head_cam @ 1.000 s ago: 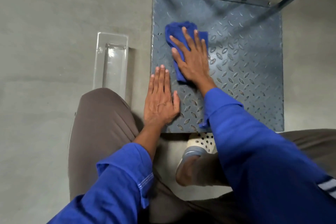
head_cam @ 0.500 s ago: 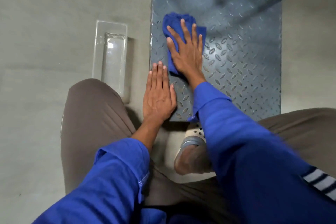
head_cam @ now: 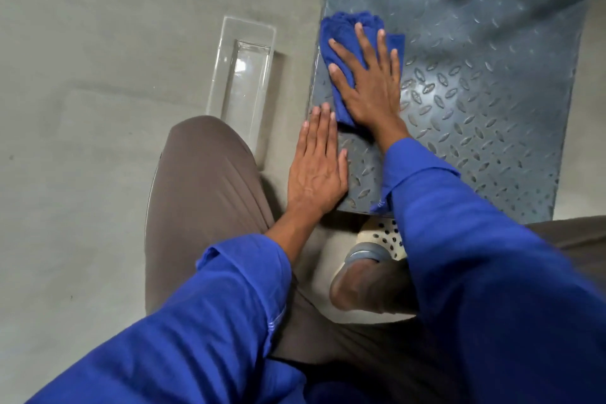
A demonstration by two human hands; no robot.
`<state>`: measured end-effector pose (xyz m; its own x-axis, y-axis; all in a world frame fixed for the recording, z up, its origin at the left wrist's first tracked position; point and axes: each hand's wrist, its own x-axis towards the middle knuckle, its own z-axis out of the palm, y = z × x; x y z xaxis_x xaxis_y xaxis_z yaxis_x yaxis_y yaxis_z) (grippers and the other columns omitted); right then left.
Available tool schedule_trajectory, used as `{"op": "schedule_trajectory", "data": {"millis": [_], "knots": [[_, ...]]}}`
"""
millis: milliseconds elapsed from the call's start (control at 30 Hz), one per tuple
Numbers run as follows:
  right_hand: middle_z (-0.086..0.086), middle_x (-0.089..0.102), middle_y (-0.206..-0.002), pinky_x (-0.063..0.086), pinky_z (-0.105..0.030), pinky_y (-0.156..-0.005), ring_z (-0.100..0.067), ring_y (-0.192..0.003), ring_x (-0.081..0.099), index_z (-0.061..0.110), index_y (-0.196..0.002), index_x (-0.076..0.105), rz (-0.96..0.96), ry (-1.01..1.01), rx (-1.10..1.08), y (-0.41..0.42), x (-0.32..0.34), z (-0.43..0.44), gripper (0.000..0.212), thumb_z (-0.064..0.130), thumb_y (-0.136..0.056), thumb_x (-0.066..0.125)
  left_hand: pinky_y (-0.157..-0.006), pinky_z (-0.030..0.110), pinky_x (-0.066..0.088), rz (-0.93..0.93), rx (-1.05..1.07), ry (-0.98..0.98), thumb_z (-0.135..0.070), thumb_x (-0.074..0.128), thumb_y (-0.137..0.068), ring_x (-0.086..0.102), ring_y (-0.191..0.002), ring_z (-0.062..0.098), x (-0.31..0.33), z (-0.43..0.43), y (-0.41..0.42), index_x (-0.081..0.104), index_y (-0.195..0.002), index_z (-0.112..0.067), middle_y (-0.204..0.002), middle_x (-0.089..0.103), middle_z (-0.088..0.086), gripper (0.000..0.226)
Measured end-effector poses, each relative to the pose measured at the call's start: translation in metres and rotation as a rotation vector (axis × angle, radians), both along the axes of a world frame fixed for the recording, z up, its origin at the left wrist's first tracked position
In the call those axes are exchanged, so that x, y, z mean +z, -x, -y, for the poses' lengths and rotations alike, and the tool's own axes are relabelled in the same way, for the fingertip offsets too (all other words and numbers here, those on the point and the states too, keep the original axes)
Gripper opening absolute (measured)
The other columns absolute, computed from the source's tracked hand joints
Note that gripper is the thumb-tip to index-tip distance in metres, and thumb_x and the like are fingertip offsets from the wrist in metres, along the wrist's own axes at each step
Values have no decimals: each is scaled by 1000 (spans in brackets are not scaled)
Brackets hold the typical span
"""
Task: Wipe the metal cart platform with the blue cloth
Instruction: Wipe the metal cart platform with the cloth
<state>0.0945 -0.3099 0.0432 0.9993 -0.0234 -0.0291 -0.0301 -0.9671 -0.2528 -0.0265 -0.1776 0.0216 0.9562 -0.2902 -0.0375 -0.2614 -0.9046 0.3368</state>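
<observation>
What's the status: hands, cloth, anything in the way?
Right hand flat, pressing cloth on platform, left side. Left hand flat on near-left corner. Clear tray on floor beside it, off the platform.

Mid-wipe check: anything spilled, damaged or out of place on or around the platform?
Nothing stands out. The right hand presses the blue cloth on the cart platform; the left hand rests flat at its near-left edge. A clear tray lies upright on the floor beside the platform. No spill or damage shows.
</observation>
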Motion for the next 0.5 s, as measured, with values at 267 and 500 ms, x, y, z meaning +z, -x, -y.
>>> {"op": "schedule_trajectory", "data": {"millis": [267,500], "knots": [[7,20,-179,11,-58,-133,-29,-168,8,47,-163,39,46,17,219,55,-9,6,52,61,-113,35,-136,51,8,-42,-11,-11,-32,31,-111,-2,-168,38,-4,-3,26,8,-168,8,-178,0,27,73],[10,19,-179,6,-58,-134,-29,-168,6,53,-160,41,2,-39,125,-4,-3,3,55,69,-107,35,-135,51,11,-21,-9,27,-38,23,-114,1,-168,38,-6,-4,26,12,-169,6,-179,3,26,71]]}}
